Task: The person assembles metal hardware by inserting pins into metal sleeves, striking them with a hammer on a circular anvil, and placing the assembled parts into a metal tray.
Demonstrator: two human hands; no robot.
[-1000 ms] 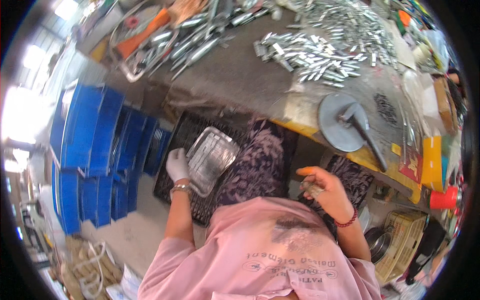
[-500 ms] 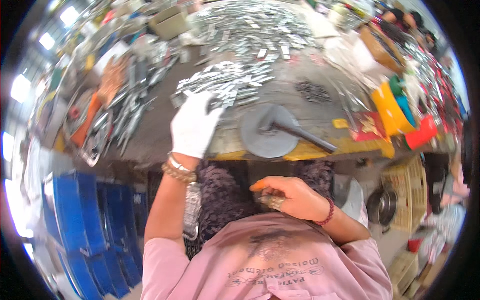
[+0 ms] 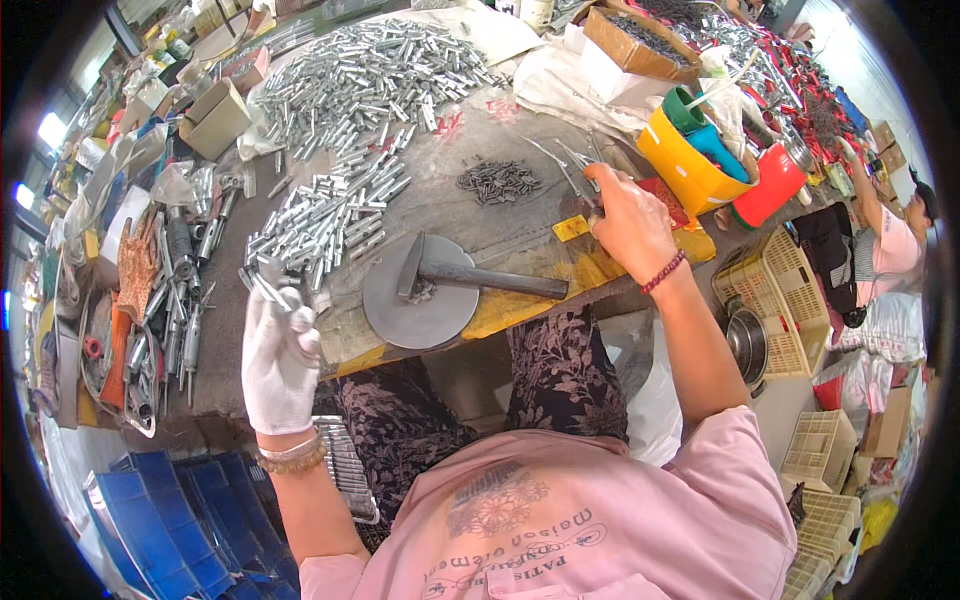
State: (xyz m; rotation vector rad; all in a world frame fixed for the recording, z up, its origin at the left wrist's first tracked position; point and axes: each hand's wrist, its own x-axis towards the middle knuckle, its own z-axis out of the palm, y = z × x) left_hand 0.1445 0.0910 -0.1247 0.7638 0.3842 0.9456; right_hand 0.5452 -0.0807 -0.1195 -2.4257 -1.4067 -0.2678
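My left hand (image 3: 279, 360), in a white knit glove, is closed on silvery metal tubes (image 3: 266, 287) at its fingertips, beside a small pile of like tubes (image 3: 325, 220). My bare right hand (image 3: 634, 222) is at the right of the bench, its fingers closed around the near end of slim metal tweezers (image 3: 566, 168); the fingers partly hide the grip. Between my hands a hammer (image 3: 490, 279) rests with its head on a round grey metal plate (image 3: 420, 325). Small dark pins (image 3: 499, 182) lie heaped beyond the plate. Next to my right hand is a small yellow block (image 3: 571, 229).
A large heap of silvery tubes (image 3: 360, 80) covers the far bench. Tools and an orange-handled piece (image 3: 117, 355) crowd the left. Yellow (image 3: 685, 165) and red containers (image 3: 772, 185) stand at right, and a cardboard box (image 3: 640, 45) behind. Another person (image 3: 890, 235) is at far right.
My right hand has moved from in front of my body out to the tweezers on the right. My left hand has drawn back from the small pile with tubes in its fingers. The view has shifted.
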